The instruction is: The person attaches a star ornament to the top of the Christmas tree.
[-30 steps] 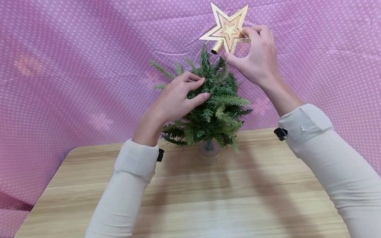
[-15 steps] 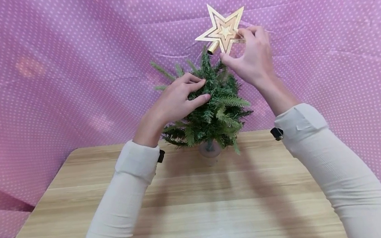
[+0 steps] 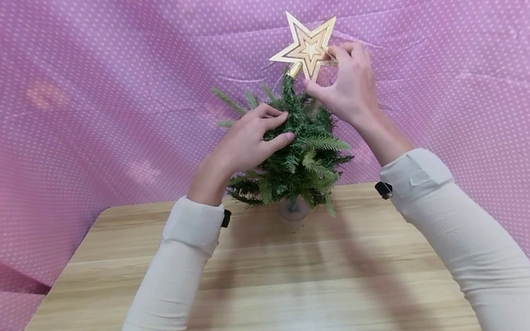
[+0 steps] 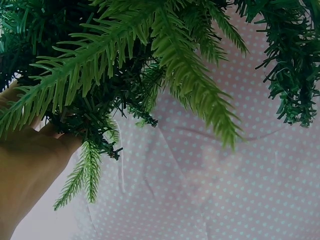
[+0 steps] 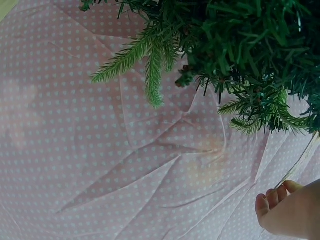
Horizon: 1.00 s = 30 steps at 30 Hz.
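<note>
A small green artificial tree (image 3: 307, 156) stands upright at the back of the table. My right hand (image 3: 350, 84) pinches a gold star (image 3: 310, 49) by its right side and lower point. The star's short tube (image 3: 294, 70) meets the tip of the tree; how far the tip is inside it cannot be told. My left hand (image 3: 255, 137) grips the upper part of the tree from the left, its fingertips among the branches. In the left wrist view that hand (image 4: 35, 155) is partly behind green sprigs (image 4: 195, 75). The right wrist view shows the star (image 5: 300, 162) edge-on beside the right hand (image 5: 290, 210).
The tree's round, pale base (image 3: 293, 210) rests near the back edge of the wooden table (image 3: 277, 301). A pink dotted cloth (image 3: 121, 94) hangs behind and at both sides. Branches spread out around both hands.
My right hand has moved the star left and slightly down, from just right of the tree's tip onto it. The left hand has kept its place on the tree.
</note>
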Motion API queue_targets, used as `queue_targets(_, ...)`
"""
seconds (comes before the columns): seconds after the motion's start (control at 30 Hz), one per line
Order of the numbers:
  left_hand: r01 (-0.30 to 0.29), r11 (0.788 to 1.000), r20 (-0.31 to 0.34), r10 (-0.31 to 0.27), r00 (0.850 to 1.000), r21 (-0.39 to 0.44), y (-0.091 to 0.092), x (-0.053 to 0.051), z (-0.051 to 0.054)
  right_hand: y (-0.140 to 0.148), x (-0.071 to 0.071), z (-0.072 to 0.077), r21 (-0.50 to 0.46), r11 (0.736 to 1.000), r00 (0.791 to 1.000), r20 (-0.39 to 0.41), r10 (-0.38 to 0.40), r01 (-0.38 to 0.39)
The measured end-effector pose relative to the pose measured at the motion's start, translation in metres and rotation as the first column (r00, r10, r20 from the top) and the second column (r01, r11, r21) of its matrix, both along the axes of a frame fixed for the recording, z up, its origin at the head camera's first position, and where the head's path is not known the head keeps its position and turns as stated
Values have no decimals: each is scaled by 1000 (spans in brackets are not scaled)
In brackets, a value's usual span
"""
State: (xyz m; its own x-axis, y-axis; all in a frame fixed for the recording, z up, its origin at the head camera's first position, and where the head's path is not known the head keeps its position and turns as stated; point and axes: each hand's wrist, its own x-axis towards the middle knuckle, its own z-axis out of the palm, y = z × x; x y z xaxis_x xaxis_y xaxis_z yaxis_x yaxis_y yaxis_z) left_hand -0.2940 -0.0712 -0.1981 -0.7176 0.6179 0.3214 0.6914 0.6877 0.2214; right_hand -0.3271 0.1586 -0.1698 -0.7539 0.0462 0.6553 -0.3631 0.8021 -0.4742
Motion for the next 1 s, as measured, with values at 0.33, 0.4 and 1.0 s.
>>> queue_targets(0.33, 1, 1000, 13, -1, 1000, 4, 0, 2, 0, -1, 3, -2, -8, 999, 996, -74, 44, -45)
queue_targets(0.4, -1, 1000, 7, 1, 1000, 8, 0, 2, 1, -2, 3, -2, -9, 999, 994, -101, 47, -48)
queue_targets(1.0, -14, 1000, 22, 14, 1000, -9, 1, 5, 2, -3, 5, -7, 24, 999, 988, -151, 28, -25)
